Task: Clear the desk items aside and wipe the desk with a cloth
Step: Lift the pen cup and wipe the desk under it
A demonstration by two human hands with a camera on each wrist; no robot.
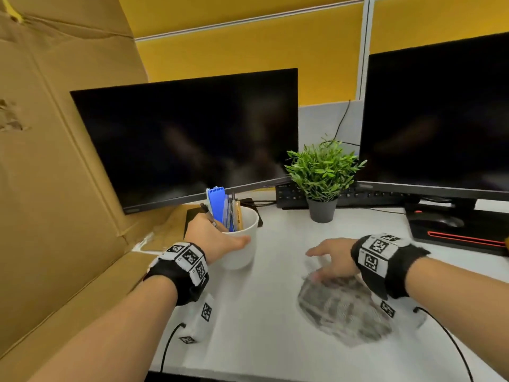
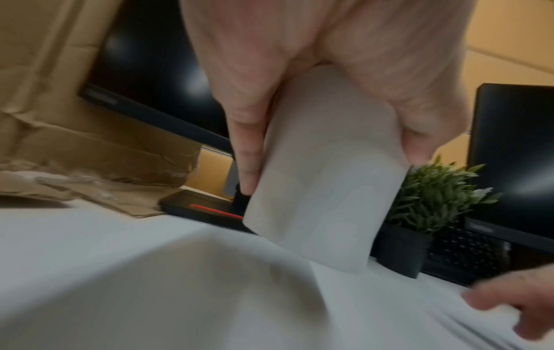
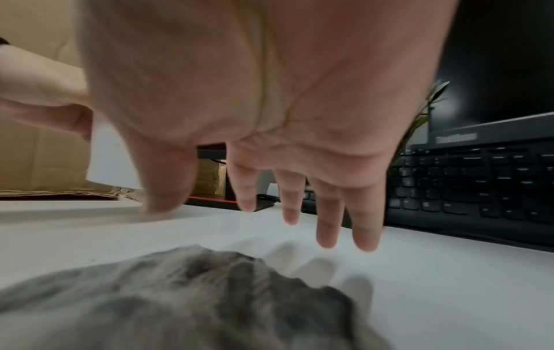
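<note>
My left hand (image 1: 217, 238) grips a white cup (image 1: 242, 244) holding pens and a blue ruler (image 1: 217, 204), at the left of the white desk (image 1: 261, 340). In the left wrist view the thumb and fingers (image 2: 246, 151) wrap the white cup (image 2: 323, 180), which tilts just above the desk. A crumpled grey cloth (image 1: 344, 310) lies on the desk at front right. My right hand (image 1: 330, 257) hovers over the cloth's far edge with fingers (image 3: 326, 213) straight and spread, holding nothing; the grey cloth (image 3: 194, 300) lies below the palm.
Two dark monitors (image 1: 192, 139) (image 1: 440, 119) stand at the back. A potted green plant (image 1: 322, 177) and a black keyboard (image 1: 358, 197) sit between them. A mouse on a black pad (image 1: 440, 224) is at right. A large cardboard box (image 1: 55, 161) lines the left side.
</note>
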